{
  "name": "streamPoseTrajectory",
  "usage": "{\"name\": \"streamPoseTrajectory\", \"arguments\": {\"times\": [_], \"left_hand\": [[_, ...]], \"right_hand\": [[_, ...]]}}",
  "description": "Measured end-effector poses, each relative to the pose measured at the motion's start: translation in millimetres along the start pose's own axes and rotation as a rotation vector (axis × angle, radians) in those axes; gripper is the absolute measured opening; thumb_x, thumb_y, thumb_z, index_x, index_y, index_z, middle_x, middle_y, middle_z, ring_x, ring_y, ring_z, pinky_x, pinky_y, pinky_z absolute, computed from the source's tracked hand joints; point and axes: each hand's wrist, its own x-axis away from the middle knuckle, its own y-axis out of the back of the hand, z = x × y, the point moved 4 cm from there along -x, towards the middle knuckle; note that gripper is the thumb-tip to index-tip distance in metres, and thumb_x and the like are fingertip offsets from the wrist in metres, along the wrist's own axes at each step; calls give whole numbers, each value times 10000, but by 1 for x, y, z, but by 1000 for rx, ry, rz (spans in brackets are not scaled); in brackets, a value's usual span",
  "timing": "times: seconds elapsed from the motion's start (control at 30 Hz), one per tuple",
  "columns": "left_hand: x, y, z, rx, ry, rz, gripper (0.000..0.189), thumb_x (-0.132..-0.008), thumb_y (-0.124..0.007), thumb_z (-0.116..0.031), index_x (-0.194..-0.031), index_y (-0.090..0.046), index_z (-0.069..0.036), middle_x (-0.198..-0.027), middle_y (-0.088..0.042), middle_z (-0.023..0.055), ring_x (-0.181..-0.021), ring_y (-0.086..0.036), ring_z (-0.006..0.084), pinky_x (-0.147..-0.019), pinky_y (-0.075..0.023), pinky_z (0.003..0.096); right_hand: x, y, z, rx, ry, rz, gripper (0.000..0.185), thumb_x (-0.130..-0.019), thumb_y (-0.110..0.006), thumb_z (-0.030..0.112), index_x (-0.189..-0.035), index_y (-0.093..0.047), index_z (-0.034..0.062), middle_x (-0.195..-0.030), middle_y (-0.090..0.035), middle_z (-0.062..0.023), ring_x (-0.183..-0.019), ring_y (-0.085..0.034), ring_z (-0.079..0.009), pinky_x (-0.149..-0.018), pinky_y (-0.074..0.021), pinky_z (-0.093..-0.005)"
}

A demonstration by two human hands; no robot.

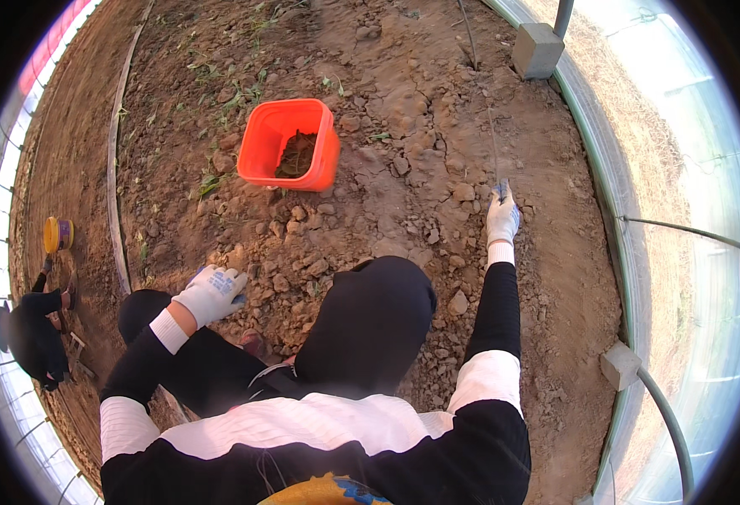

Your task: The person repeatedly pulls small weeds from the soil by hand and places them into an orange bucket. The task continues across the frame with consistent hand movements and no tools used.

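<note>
My right hand (502, 215), in a white knitted glove with blue-grey fingertips, reaches forward low over the soil at the right. Its fingers pinch the near end of a thin dark rod or cord (492, 136) that runs away from me; which it is, I cannot tell. My left hand (213, 295), gloved alike, rests by my left knee with loosely bent fingers and nothing visible in it. An orange-red square plastic bucket (329, 154) stands ahead on the clods, with brown, leafy-looking matter (298, 155) in its bottom.
Pale plastic sheeting (691, 158) and concrete blocks (537, 52) holding poles line the right edge. A long strip (113, 170) crosses the soil at left. Beyond it a person (38, 328) bends near a yellow bucket (59, 235). Green weeds (243, 95) lie scattered.
</note>
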Motion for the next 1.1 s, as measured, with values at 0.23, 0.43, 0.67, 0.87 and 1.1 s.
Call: {"name": "streamPoseTrajectory", "arguments": {"times": [0.23,0.43,0.67,0.87,1.1], "left_hand": [[-20,64,-23,-76,-123,-245,408,-876,-600,-332,-1167,-581,-47,-974,-627,97,-925,-620,259,-862,-459,374],[-42,70,-12,-19,-114,-97,488,-845,-641,-298,-1249,-552,-41,-1109,-597,102,-1029,-582,276,-966,-417,385],[-63,60,9,9,-85,-134,487,-835,-654,-304,-1235,-551,-46,-1088,-596,103,-1019,-585,283,-961,-421,381],[-46,43,10,69,-125,-171,481,-851,-635,-330,-1234,-557,-48,-1078,-595,107,-1015,-587,269,-963,-421,392],[-39,33,15,33,-85,-110,476,-891,-593,-341,-1253,-551,-34,-1074,-602,106,-997,-597,259,-941,-423,377]], "right_hand": [[-1,-23,-42,169,-199,208,486,-970,-470,409,-1408,-471,198,-1036,-689,-202,-945,-664,-377,-785,-520,-472],[102,-8,-100,217,-187,189,519,-971,-490,424,-1450,-413,239,-1007,-701,-177,-890,-677,-355,-753,-518,-454],[251,-7,-149,-56,-320,111,490,-997,-517,271,-1441,-409,95,-1161,-660,-188,-1021,-655,-321,-844,-497,-386],[299,-21,-127,-554,-495,-53,293,-975,-560,164,-1220,-553,3,-941,-663,-66,-825,-625,-182,-786,-505,-278],[175,-57,-12,-635,-357,78,314,-978,-549,164,-1220,-539,-35,-1014,-645,-91,-855,-611,-185,-757,-498,-300]]}}
